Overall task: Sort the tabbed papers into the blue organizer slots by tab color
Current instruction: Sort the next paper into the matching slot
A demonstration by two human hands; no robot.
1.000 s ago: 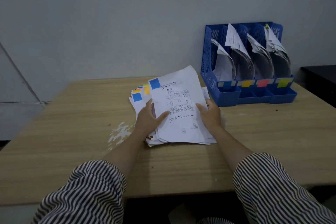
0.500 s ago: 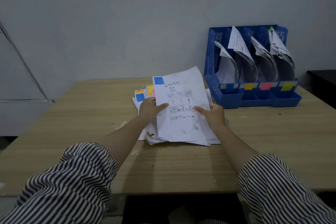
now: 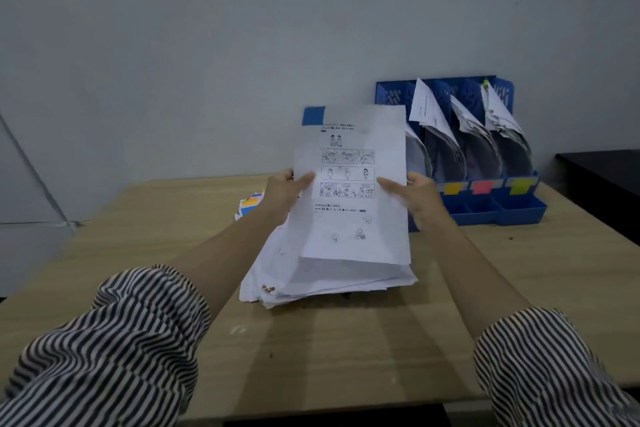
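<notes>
**Blue-tabbed sheet held up between both hands**

Head view: I see my left hand [image 3: 284, 191] pinching the left edge of the blue-tabbed sheet [image 3: 349, 184] and my right hand [image 3: 417, 198] pinching its right edge, thumbs on the printed face. The sheet stands nearly upright, lifted above the paper stack [image 3: 329, 279] lying on the bench [image 3: 346, 350]. Its blue tab [image 3: 313, 115] sits at the top left corner. The blue organizer [image 3: 519, 210] stands just behind my right hand, against the wall, papers leaning in its slots; the raised sheet hides its leftmost slot. Colored tabs [image 3: 252, 203] poke out at the stack's far left.
</notes>
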